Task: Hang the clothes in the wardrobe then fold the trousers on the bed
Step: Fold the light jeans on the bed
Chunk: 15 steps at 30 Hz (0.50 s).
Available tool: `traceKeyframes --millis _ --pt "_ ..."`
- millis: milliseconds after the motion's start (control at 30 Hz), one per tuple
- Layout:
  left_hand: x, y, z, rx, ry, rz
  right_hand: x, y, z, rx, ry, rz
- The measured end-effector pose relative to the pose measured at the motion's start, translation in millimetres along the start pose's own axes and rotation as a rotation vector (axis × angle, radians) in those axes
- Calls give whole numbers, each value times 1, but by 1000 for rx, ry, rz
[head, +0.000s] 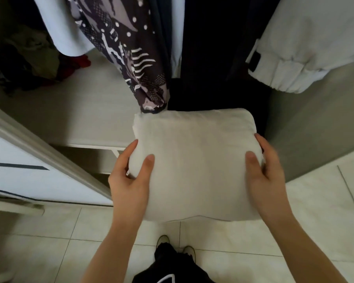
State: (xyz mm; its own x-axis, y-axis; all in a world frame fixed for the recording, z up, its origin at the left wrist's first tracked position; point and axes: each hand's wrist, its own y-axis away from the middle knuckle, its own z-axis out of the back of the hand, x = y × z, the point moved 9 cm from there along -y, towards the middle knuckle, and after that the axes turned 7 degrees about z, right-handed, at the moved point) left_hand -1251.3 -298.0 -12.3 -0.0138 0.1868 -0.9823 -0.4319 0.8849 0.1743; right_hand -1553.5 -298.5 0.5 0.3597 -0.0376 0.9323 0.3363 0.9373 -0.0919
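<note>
At the centre of the frame, a folded white garment [194,160] forms a thick, smooth, soft-cornered rectangular bundle. The left hand [131,176] grips its left edge and the right hand [263,168] its right, thumbs on top, below a hanging patterned garment [127,52].

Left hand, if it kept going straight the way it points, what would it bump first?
Probably the lower end of the patterned garment, hanging just beyond the folded cloth the left hand grips. Depth is unclear; it might instead pass over the shelf.
</note>
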Motion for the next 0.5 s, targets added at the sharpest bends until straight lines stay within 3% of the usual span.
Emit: traceKeyframes --millis 500 --pt "-75 -82 -80 151 73 -158 41 -100 13 -145 -101 107"
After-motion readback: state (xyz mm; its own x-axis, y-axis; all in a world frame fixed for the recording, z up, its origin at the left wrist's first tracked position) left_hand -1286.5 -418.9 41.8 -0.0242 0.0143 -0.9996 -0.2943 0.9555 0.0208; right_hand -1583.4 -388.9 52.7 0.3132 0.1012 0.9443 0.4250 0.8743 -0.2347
